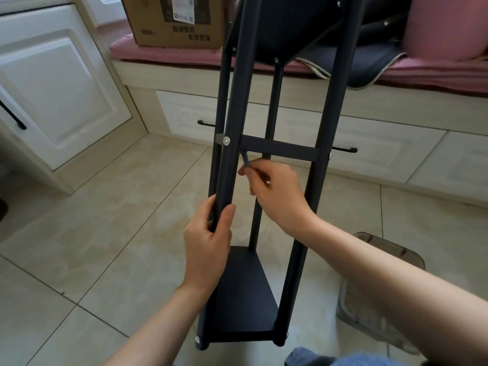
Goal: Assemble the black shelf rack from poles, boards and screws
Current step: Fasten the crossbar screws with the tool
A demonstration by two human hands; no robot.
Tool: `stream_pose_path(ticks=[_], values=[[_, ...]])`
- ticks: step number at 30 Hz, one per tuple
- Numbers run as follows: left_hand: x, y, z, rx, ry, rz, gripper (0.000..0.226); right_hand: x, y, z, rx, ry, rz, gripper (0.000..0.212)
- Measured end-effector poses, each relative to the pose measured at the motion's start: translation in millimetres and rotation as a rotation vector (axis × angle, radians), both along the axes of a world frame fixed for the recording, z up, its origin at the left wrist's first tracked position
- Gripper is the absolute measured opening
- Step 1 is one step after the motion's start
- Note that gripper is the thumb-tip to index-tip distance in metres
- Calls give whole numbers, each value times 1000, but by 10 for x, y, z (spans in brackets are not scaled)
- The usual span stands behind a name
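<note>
Black metal shelf rack (274, 149), built of round poles and flat boards, lies tilted over the tiled floor (105, 233), its far end propped against the pink-cushioned window bench (163, 52), its near end by the person's knee. The left hand (208, 236) is wrapped round the near left pole (232, 143), steadying it. The right hand (277, 191) pinches a small grey hex key (245, 159) whose tip sits at the left end of the black crossbar (280, 147), just inside that pole (the screw itself is hidden there).

Tightening looks to be the step in hand. It would go best with the key seated fully and square in the socket, turned in short arcs, the left hand holding the frame from twisting.

On the bench stands a brown cardboard box (174, 22); its contents cannot be seen. A clear smoky plastic tub (380, 294) sits on the floor to the right, its contents unclear.
</note>
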State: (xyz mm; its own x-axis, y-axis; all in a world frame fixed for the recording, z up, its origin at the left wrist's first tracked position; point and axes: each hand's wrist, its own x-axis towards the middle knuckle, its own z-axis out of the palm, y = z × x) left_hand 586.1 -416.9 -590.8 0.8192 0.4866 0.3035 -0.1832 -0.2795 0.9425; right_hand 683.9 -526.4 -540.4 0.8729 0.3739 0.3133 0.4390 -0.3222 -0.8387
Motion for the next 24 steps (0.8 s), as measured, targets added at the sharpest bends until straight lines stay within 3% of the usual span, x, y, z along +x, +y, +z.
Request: stream_pose_path(ticks=[14, 24], values=[[3, 4, 16, -58, 11, 5, 28, 90, 458, -210, 179, -122, -22, 14], [11, 38, 23, -40, -1, -2, 20, 196, 627, -247, 273, -66, -18, 7]])
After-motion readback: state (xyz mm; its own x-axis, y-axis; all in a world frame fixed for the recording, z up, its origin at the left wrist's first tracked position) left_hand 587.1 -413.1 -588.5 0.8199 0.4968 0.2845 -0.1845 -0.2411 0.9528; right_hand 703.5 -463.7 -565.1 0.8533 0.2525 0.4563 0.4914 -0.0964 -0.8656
